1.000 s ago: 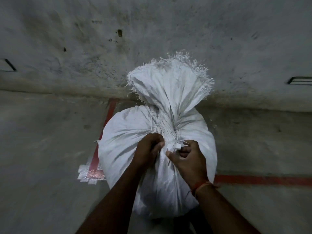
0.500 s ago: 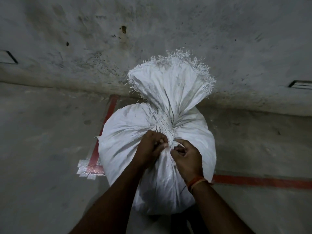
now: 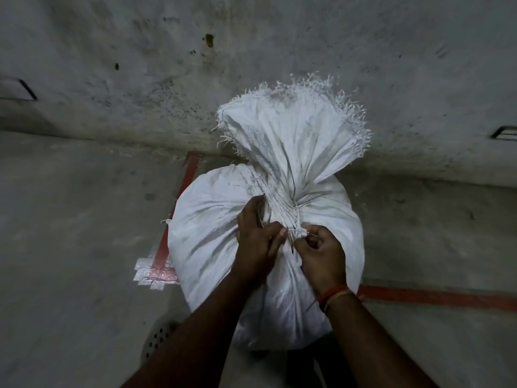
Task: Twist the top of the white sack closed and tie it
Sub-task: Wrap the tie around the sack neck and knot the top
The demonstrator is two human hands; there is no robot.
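A full white woven sack (image 3: 212, 236) stands on the concrete floor in the middle of the head view. Its top is gathered into a twisted neck (image 3: 282, 203), and the frayed mouth (image 3: 296, 127) fans out above. A thin white tie (image 3: 296, 231) wraps the neck at its lowest point. My left hand (image 3: 256, 239) is closed on the neck just left of the tie, thumb pressing toward it. My right hand (image 3: 321, 252) pinches the tie's end on the right side. An orange thread band circles my right wrist.
A stained concrete wall (image 3: 251, 65) rises right behind the sack. Red tape lines (image 3: 436, 296) mark the floor to the right and behind-left of the sack, with a silvery tape patch (image 3: 154, 273) at the corner. A perforated floor drain (image 3: 158, 338) lies near my left forearm.
Both hands have closed in on the tie at the neck. The right hand has shifted slightly outward with the tie's end, and the view has tilted a little downward.
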